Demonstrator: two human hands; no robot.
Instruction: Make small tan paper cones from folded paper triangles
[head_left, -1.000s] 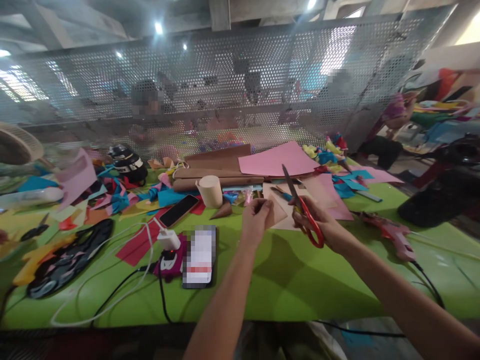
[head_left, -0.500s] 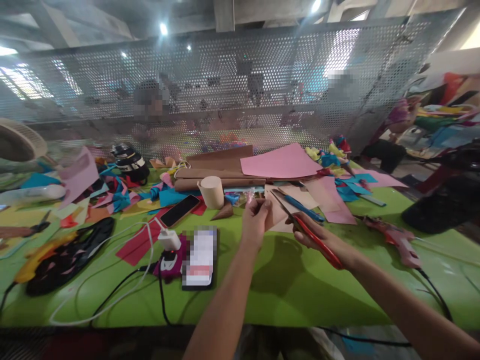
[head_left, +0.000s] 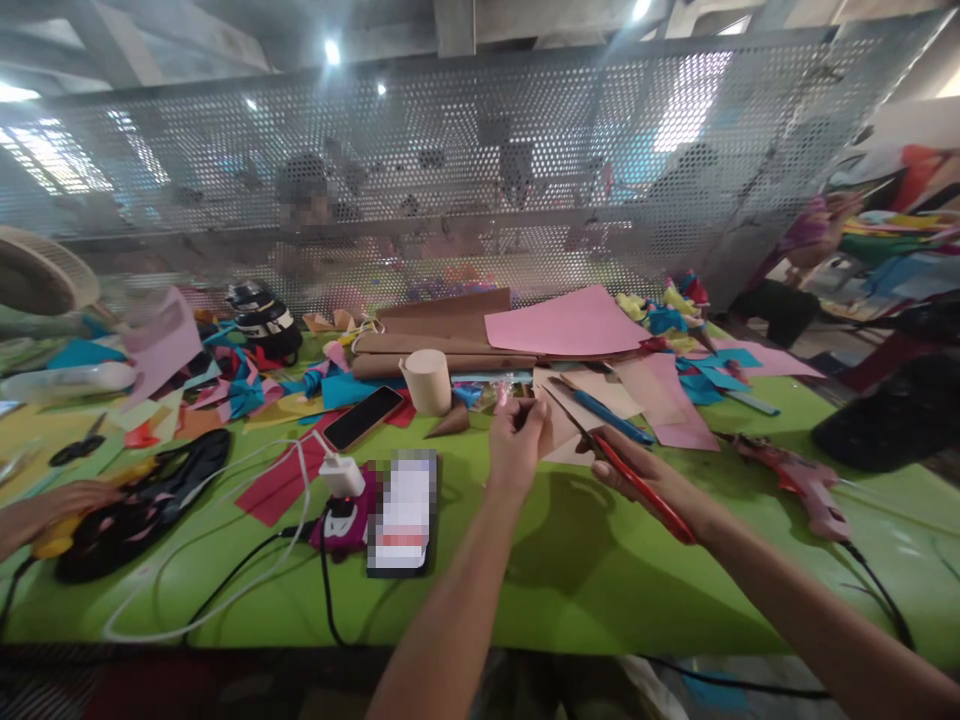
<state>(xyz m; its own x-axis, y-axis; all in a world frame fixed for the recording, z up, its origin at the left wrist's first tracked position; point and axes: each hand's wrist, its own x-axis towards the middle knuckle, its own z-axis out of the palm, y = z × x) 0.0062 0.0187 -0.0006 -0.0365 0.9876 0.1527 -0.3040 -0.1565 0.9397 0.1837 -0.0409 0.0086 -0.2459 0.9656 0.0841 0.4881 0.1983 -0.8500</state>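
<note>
My left hand (head_left: pixel 516 445) is closed in a pinch over the middle of the green table (head_left: pixel 592 600); what its fingertips hold, if anything, is hidden. Beige paper (head_left: pixel 559 425) lies right behind those fingers, and I cannot tell whether they grip it. In my right hand (head_left: pixel 652 468) is a pair of red-handled scissors (head_left: pixel 637 483), the blades pointing up and left toward the left hand. A blue cutter-like tool (head_left: pixel 611 414) rests on the papers just beyond. Left of my left hand stand a cream paper cylinder (head_left: pixel 427 385) and a brown paper cone (head_left: pixel 448 422).
A pink glue gun (head_left: pixel 806 485) lies on the right. On the left are a lit phone (head_left: pixel 403 515), a dark phone (head_left: pixel 364 418), a charger (head_left: pixel 341 478) with cables, and a co-worker's hand (head_left: pixel 64 505) at a yellow-handled tool (head_left: pixel 56 540). Brown and pink sheets (head_left: pixel 566 320) lie behind.
The co-worker's hand at the left has moved down from beside the black scissors onto the yellow handle. My hands and the red scissors keep almost the same position; the view has shifted slightly.
</note>
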